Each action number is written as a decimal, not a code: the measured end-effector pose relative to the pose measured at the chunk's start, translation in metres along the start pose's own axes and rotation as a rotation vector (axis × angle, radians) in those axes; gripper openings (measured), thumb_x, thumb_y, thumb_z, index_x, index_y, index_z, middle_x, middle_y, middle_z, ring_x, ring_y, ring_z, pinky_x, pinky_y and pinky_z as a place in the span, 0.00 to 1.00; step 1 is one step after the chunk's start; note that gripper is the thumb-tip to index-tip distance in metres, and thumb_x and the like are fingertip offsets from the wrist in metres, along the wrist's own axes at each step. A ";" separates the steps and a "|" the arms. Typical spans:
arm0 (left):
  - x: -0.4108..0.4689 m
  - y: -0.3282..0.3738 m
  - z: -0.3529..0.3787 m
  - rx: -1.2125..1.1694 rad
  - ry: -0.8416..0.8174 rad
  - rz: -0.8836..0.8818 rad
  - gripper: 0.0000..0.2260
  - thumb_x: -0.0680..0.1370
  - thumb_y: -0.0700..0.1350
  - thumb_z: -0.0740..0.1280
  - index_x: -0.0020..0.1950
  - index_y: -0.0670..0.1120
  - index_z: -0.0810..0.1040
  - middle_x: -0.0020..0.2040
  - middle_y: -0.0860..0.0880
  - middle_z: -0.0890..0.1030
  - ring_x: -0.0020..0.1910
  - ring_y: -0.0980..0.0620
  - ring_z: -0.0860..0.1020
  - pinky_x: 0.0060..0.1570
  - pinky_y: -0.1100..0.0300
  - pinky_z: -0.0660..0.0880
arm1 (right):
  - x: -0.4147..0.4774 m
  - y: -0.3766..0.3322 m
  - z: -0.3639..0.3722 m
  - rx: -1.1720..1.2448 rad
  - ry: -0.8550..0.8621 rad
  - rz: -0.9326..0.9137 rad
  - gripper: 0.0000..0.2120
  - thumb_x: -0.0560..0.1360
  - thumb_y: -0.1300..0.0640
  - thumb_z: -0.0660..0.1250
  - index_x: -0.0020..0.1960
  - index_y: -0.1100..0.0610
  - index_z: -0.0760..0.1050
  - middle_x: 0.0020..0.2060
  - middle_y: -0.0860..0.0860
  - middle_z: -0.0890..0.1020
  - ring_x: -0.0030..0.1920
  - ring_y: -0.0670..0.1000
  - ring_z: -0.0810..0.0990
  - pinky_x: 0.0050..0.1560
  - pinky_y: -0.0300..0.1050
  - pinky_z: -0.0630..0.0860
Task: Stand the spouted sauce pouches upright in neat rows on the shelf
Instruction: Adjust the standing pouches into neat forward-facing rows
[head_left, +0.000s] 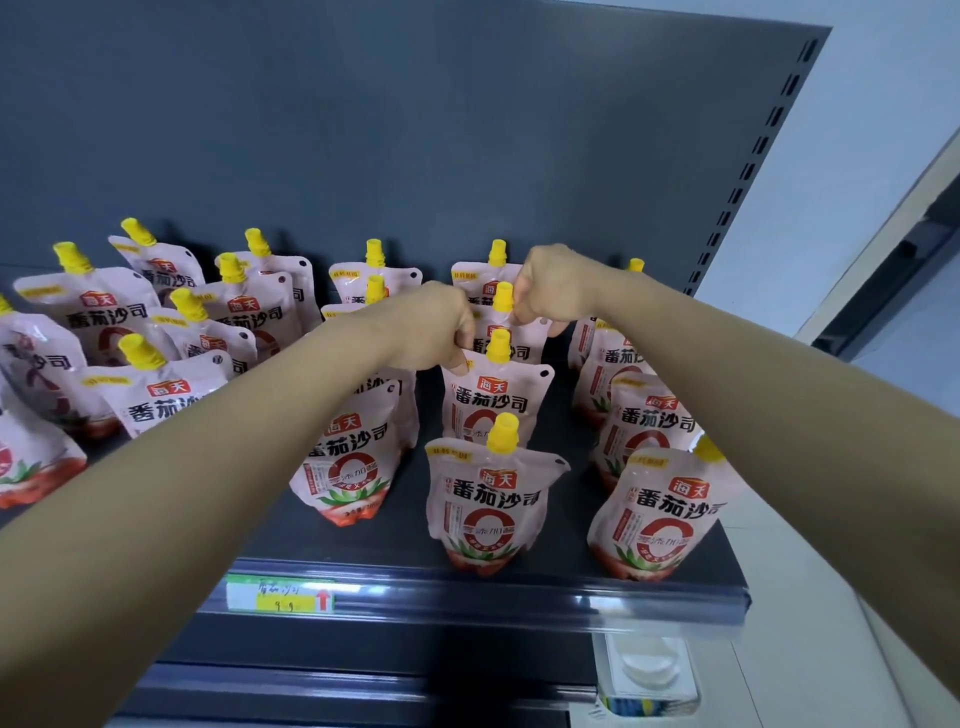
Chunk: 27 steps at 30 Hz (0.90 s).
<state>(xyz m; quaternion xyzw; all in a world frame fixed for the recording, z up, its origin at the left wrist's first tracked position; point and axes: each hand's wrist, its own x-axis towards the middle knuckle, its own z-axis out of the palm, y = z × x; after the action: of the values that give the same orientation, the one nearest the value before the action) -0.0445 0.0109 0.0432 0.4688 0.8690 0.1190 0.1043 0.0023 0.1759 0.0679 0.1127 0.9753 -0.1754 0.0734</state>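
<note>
Left hand: we are pinching, with the left hand (436, 332), the top left corner of the second pouch (493, 400) in the middle row, thumb against its seal.
Right hand: we are curling the right hand (553, 288) closed on the top edge of the third pouch (527, 343), just right of its yellow spout; the fingertips are partly hiding the exact contact.
Pouch position: both held pouches are standing on the shelf (395, 540), one behind the other and far of the near pouch (491, 499).
Risk of toppling: we are holding soft tops only, so a sideways pull is likely folding the seal instead of shifting the base, and the pouch may be tipping once we let go.
Risk of a chain fall: the middle row is standing close together, so one pouch that we are nudging towards the near edge could be pushing the near pouch off the shelf lip.
Risk from our forearms: our left forearm is crossing over the left-middle pouch (353, 467) and our right one is lying against the near right pouch (660, 514); on pulling back, either arm could be dragging one over.
Risk to neatness: the left cluster (171, 400) is leaning and crowded, so its rows are not yet looking straight.
</note>
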 end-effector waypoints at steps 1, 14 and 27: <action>0.000 0.002 -0.001 0.000 -0.024 -0.007 0.07 0.71 0.43 0.72 0.41 0.38 0.81 0.35 0.46 0.77 0.36 0.48 0.73 0.37 0.60 0.69 | -0.001 0.000 -0.001 -0.002 -0.004 0.003 0.10 0.73 0.62 0.70 0.52 0.66 0.81 0.45 0.60 0.80 0.32 0.54 0.80 0.37 0.44 0.80; 0.004 0.016 0.002 0.165 -0.109 -0.047 0.21 0.71 0.45 0.73 0.23 0.48 0.66 0.26 0.50 0.66 0.31 0.47 0.67 0.37 0.58 0.68 | -0.011 0.011 -0.015 0.032 -0.066 0.025 0.12 0.74 0.66 0.65 0.56 0.63 0.80 0.51 0.62 0.84 0.35 0.48 0.82 0.33 0.35 0.75; -0.007 -0.004 -0.033 -0.119 -0.061 -0.055 0.19 0.72 0.28 0.57 0.48 0.46 0.82 0.46 0.46 0.83 0.45 0.50 0.80 0.44 0.58 0.77 | -0.011 0.011 -0.034 0.030 -0.006 0.071 0.13 0.77 0.68 0.59 0.57 0.63 0.79 0.49 0.58 0.83 0.46 0.55 0.83 0.39 0.37 0.77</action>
<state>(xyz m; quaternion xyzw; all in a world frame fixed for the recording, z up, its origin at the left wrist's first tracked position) -0.0532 -0.0006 0.0743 0.4412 0.8693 0.1535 0.1615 0.0121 0.1958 0.0975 0.1476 0.9677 -0.1876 0.0808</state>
